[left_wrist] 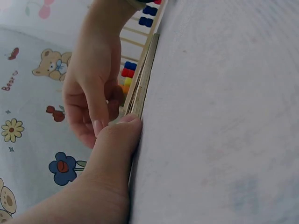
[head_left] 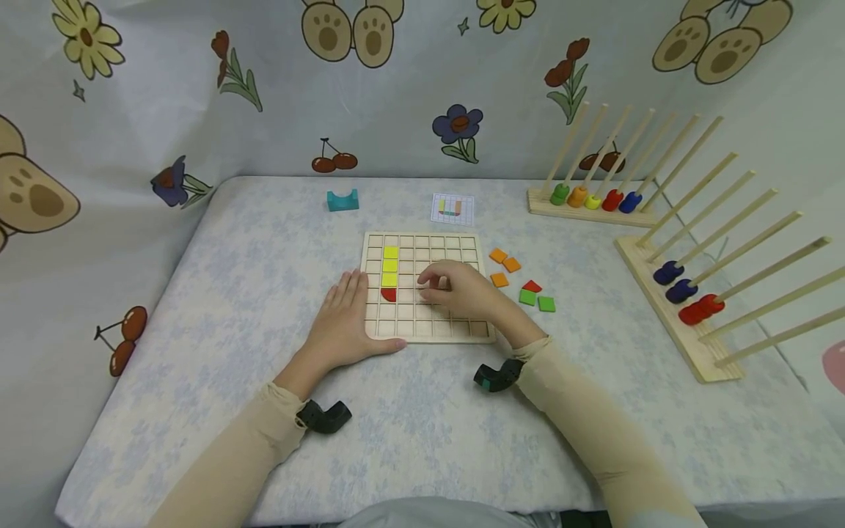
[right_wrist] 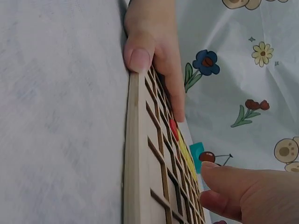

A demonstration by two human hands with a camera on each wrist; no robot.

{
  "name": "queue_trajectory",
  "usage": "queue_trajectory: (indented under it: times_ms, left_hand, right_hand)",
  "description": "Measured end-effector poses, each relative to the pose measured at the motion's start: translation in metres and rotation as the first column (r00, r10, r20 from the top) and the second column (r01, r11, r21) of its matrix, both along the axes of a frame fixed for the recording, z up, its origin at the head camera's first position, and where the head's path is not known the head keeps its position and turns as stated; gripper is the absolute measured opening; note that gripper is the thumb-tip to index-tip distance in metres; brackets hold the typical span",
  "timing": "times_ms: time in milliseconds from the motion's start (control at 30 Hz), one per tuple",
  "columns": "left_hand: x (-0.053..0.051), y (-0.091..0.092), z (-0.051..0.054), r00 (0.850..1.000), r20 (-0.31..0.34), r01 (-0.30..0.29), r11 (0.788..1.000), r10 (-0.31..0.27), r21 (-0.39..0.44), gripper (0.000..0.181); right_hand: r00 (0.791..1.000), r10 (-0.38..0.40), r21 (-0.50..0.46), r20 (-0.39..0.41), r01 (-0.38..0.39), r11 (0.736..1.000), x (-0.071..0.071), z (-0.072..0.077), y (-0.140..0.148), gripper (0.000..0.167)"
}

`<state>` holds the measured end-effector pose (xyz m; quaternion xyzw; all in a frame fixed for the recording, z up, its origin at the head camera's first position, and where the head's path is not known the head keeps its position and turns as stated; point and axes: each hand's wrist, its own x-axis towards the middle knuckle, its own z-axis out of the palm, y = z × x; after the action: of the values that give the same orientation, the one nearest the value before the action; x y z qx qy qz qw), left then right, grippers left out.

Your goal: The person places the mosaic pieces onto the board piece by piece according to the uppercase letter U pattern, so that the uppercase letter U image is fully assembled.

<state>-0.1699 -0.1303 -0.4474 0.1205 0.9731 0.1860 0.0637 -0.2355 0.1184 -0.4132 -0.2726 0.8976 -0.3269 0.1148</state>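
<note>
The step in hand seems to be putting small flat pieces into the squares of the pale wooden grid board (head_left: 422, 326). The board lies flat on the table, in front of the person. Three yellow squares (head_left: 390, 265) sit in a line on its left part, and a red piece with a round edge (head_left: 389, 295) sits just under them.

The left hand (head_left: 343, 315) is spread out, with straight fingers along the board's left side and the thumb on its near edge. It is not gripping any piece.

The right hand (head_left: 462, 288) is over the board, right of the yellow line. Its fingers are bent and the fingertips are close to the thumb, so the grip is narrow. I cannot tell if a piece is pinched there.

Just past the board's right edge lie three orange squares (head_left: 511, 265), two green squares (head_left: 527, 297) and a small red piece (head_left: 531, 286). They are beside the right hand and wrist, outside its grip.

I think the next move calls for lining the fingertips up with one square while the left hand steadies the board.
</note>
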Motion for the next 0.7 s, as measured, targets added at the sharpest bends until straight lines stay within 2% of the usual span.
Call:
queue_trajectory:
  times_ms: [333, 700]
  left_hand:
    - [0.000, 0.000, -0.001, 1.000, -0.008, 0.004, 1.000, -0.004, 0.000, 0.140]
    - [0.000, -0.001, -0.002, 1.000, -0.019, 0.005, 1.000, -0.005, 0.002, 0.140]
  right_hand:
    - [0.993, -0.115, -0.022, 0.010, 0.115, 0.993, 0.004, 0.005, 0.066, 0.025]
    - [0.958, -0.283, 0.046, -0.054, 0.286, 0.957, 0.006, -0.002, 0.129, 0.026]
